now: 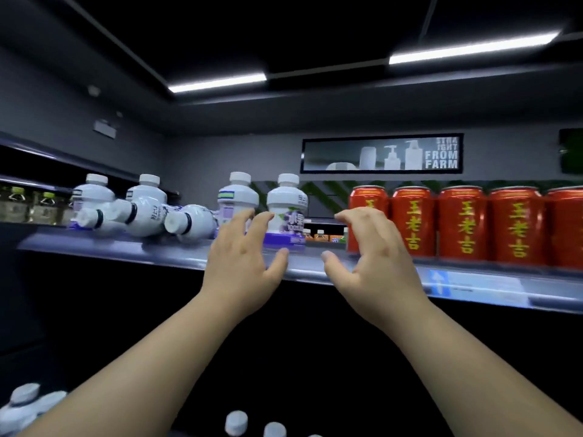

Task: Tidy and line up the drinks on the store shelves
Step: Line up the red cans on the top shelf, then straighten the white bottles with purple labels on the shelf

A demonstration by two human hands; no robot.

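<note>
A grey shelf (157,249) runs across a dark store under strip lights (217,82), with a "FROM FARM" sign (381,152) on the back wall. White bottles (287,212) stand at its centre; further left, some (148,212) lie toppled. Red cans (462,222) line the right. The left hand (243,263) and right hand (375,257) hover with fingers spread, holding nothing, either side of the front bottle. Caps (236,421) below are cut off; the distant drinks (325,236) and the shelf tag (473,285) are blurred.
</note>
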